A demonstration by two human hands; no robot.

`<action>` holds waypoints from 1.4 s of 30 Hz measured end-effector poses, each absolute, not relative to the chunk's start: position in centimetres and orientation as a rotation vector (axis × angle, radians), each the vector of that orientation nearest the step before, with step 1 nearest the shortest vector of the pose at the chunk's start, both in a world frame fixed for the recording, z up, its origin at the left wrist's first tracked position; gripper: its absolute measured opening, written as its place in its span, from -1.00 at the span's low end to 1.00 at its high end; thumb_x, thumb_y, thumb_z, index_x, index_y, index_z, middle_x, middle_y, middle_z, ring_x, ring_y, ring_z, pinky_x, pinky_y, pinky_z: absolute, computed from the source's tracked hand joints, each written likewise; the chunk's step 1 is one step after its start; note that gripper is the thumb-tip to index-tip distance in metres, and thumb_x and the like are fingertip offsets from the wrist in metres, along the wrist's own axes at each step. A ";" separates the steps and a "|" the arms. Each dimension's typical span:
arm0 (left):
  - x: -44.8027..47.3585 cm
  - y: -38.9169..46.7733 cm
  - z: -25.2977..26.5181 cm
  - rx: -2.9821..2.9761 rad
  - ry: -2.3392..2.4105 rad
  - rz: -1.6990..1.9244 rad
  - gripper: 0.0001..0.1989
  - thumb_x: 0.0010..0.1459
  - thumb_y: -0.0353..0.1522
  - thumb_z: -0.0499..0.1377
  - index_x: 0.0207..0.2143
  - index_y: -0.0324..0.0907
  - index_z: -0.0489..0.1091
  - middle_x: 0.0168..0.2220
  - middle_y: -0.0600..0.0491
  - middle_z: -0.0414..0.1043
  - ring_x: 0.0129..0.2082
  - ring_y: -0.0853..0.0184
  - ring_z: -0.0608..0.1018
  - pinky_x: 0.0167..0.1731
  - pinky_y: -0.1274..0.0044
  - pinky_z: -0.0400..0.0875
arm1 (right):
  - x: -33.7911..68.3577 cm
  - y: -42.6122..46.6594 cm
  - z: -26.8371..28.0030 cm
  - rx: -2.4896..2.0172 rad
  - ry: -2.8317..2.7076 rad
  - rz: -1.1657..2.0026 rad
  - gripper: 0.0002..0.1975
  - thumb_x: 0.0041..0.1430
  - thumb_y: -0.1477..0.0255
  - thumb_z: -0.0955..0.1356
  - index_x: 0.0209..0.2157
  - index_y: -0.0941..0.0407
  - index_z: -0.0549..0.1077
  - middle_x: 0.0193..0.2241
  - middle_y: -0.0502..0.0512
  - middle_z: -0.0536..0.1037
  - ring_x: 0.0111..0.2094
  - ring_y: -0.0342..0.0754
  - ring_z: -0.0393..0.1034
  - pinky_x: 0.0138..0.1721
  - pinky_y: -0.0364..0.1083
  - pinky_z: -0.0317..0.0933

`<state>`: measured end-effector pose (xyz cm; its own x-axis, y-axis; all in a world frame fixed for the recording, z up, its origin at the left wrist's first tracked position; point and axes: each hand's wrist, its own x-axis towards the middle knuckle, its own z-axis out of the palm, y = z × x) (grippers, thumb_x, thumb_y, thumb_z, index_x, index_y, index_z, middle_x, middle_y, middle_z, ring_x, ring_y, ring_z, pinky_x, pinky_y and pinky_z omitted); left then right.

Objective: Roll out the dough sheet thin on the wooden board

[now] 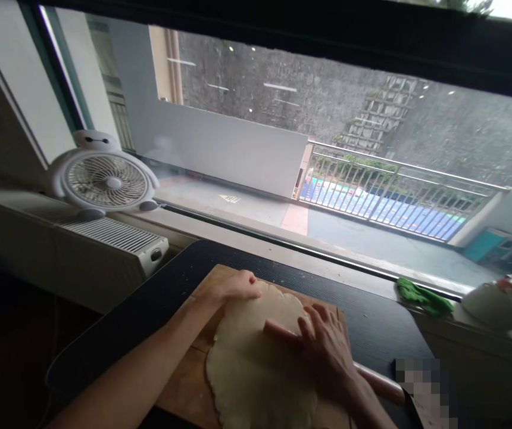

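Note:
A wide, pale sheet of rolled dough (251,357) with an uneven rim lies on a wooden board (189,369). At its far left edge is my left hand (240,285), fingers curled down and closed on the dough's rim; the fingertips are partly hidden. My right hand (327,342) rests over a wooden rolling pin (378,381), gripping it near the middle. The pin lies slanted, one end on the dough and the other reaching past the board on the right.
Under the board is a black table (149,298) with rounded corners, flecked with crumbs. A white fan (113,182) stands on a heater (149,250) at left. Along the window sill lie a green cloth (423,297) and a pale bag (492,304). Something blurred sits at lower right.

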<state>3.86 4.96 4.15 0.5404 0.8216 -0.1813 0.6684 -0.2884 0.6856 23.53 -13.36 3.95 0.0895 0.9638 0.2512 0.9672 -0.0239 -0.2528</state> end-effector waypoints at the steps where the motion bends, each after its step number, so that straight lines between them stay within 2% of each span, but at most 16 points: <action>1: 3.5 4.9 3.8 1.990 1.167 0.297 -0.84 -0.18 -0.27 0.11 -0.54 -0.19 0.31 -0.56 0.15 0.28 -0.57 0.43 0.31 -0.61 0.62 0.07 | 22.3 -12.4 3.6 -2.038 -1.893 -0.084 -0.61 0.26 0.21 0.10 0.00 0.03 0.33 0.02 0.17 0.35 0.05 0.08 0.18 0.05 0.10 0.02; 5: 2.7 4.8 2.6 1.844 1.057 0.433 -0.82 -0.13 -0.25 0.09 -0.56 -0.20 0.29 -0.59 0.16 0.24 -0.57 0.44 0.30 -0.59 0.63 0.07 | 21.6 -7.3 3.2 -2.165 -1.828 -0.175 -0.55 0.27 0.20 0.08 0.06 0.10 0.29 0.10 0.20 0.28 0.17 0.10 0.03 0.11 0.14 -0.09; 10: 2.8 4.9 2.0 1.780 1.126 0.490 -0.79 -0.11 -0.24 0.08 -0.61 -0.20 0.22 -0.61 0.17 0.18 -0.60 0.46 0.25 -0.61 0.63 0.03 | 23.1 -4.2 4.0 -2.284 -1.747 -0.130 -0.53 0.30 0.23 0.02 -0.02 0.16 0.35 0.02 0.27 0.34 0.04 0.07 0.22 0.02 0.09 0.06; 15: 2.7 5.3 1.7 1.708 1.061 0.543 -0.70 -0.01 -0.16 0.04 -0.61 -0.20 0.20 -0.64 0.17 0.13 -0.63 0.47 0.20 -0.63 0.61 0.01 | 20.3 -6.7 2.3 -2.058 -1.951 -0.318 -0.53 0.28 0.20 0.07 0.07 0.14 0.27 0.09 0.22 0.28 0.17 0.14 -0.01 0.12 0.12 -0.12; 17: 2.2 5.2 2.1 1.676 1.049 0.535 -0.64 0.03 -0.11 0.01 -0.60 -0.21 0.23 -0.64 0.16 0.15 -0.63 0.46 0.21 -0.63 0.60 0.02 | 20.4 -6.4 2.4 -2.091 -1.908 -0.326 -0.57 0.29 0.21 0.06 -0.02 0.13 0.34 0.02 0.21 0.34 0.07 0.12 0.13 0.04 0.09 -0.02; 19: 1.2 4.7 2.7 1.702 1.051 0.498 -0.63 0.02 -0.10 0.03 -0.58 -0.22 0.29 -0.61 0.13 0.23 -0.60 0.43 0.28 -0.62 0.60 0.05 | 21.0 -5.5 3.0 -2.124 -1.891 -0.256 -0.59 0.31 0.23 0.03 -0.21 0.09 0.41 -0.16 0.15 0.42 -0.15 0.02 0.26 -0.12 0.01 0.09; 21: 0.2 3.9 3.3 1.751 1.069 0.445 -0.69 -0.03 -0.13 0.10 -0.50 -0.22 0.36 -0.54 0.10 0.34 -0.53 0.38 0.37 -0.59 0.61 0.11 | 21.3 -5.1 3.4 -2.071 -1.960 -0.175 -0.58 0.32 0.25 0.02 -0.36 0.07 0.39 -0.32 0.07 0.43 -0.30 -0.06 0.26 -0.23 -0.06 0.09; 24: -0.6 2.6 3.4 1.836 1.180 0.457 -0.80 -0.08 -0.26 0.14 -0.43 -0.20 0.39 -0.46 0.08 0.43 -0.44 0.33 0.46 -0.52 0.61 0.18 | 20.4 -5.6 3.5 -1.954 -2.058 -0.138 -0.60 0.32 0.24 0.04 -0.42 0.07 0.35 -0.40 0.03 0.42 -0.34 -0.09 0.25 -0.24 -0.10 0.05; 26: -0.5 2.1 3.1 1.903 1.308 0.539 -0.86 -0.04 -0.31 0.11 -0.49 -0.20 0.38 -0.48 0.06 0.44 -0.43 0.33 0.47 -0.48 0.60 0.20 | 19.2 -6.2 3.2 -1.953 -2.060 -0.113 -0.61 0.32 0.25 0.05 -0.45 0.07 0.32 -0.43 0.02 0.42 -0.36 -0.10 0.26 -0.27 -0.10 0.04; 28: -0.2 1.8 2.5 1.943 1.400 0.615 -0.82 0.03 -0.32 0.05 -0.53 -0.20 0.37 -0.50 0.04 0.43 -0.43 0.32 0.47 -0.44 0.59 0.22 | 17.9 -6.1 3.0 -1.972 -2.053 -0.079 -0.62 0.32 0.28 0.05 -0.46 0.07 0.31 -0.44 0.02 0.42 -0.38 -0.09 0.26 -0.29 -0.10 0.04; 30: -0.1 1.8 1.9 1.934 1.430 0.700 -0.78 0.09 -0.33 0.00 -0.48 -0.19 0.39 -0.48 0.02 0.45 -0.40 0.32 0.49 -0.39 0.57 0.25 | 16.9 -5.0 3.0 -1.980 -2.034 -0.086 -0.67 0.31 0.31 0.06 -0.42 0.07 0.32 -0.39 0.05 0.42 -0.33 -0.06 0.26 -0.26 -0.09 0.04; 34: -0.6 1.8 1.0 1.839 1.421 0.874 -0.71 0.11 -0.36 -0.02 -0.14 -0.17 0.37 -0.33 0.00 0.48 -0.32 0.31 0.51 -0.33 0.55 0.30 | 16.1 -1.0 3.8 -2.068 -1.870 -0.137 -0.71 0.28 0.38 0.06 -0.24 0.09 0.35 -0.21 0.16 0.40 -0.15 0.01 0.24 -0.09 -0.01 0.02; 38: -1.2 1.5 1.3 1.787 1.418 0.865 -0.60 0.12 -0.37 -0.05 0.03 -0.19 0.23 -0.51 0.11 0.42 -0.49 0.35 0.47 -0.41 0.55 0.30 | 15.3 0.1 3.7 -2.129 -1.867 -0.057 -0.66 0.27 0.40 0.05 -0.09 0.12 0.35 -0.08 0.22 0.37 -0.01 0.05 0.20 -0.02 0.02 0.03; 40: -1.4 1.4 1.7 1.747 1.413 0.867 -0.58 0.13 -0.38 -0.07 0.06 -0.19 0.20 -0.51 0.12 0.43 -0.48 0.36 0.47 -0.39 0.55 0.30 | 14.6 -0.8 3.1 -2.085 -1.964 -0.036 -0.62 0.28 0.36 0.04 0.01 0.09 0.31 0.02 0.20 0.33 0.09 0.06 0.11 0.04 0.04 0.00; 42: -1.5 1.3 2.2 1.703 1.412 0.857 -0.57 0.14 -0.38 -0.09 0.08 -0.19 0.19 -0.48 0.11 0.45 -0.45 0.36 0.49 -0.36 0.55 0.31 | 14.2 -1.2 2.7 -2.055 -2.048 -0.036 -0.56 0.29 0.33 0.02 0.11 0.09 0.22 0.14 0.17 0.23 0.21 0.07 -0.07 0.12 0.08 -0.10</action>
<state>-1.51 1.35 2.16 0.1673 0.9854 0.0313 0.4826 -0.1095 0.8690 14.20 -1.24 2.66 0.0173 0.9826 0.1851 0.9885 0.0111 -0.1511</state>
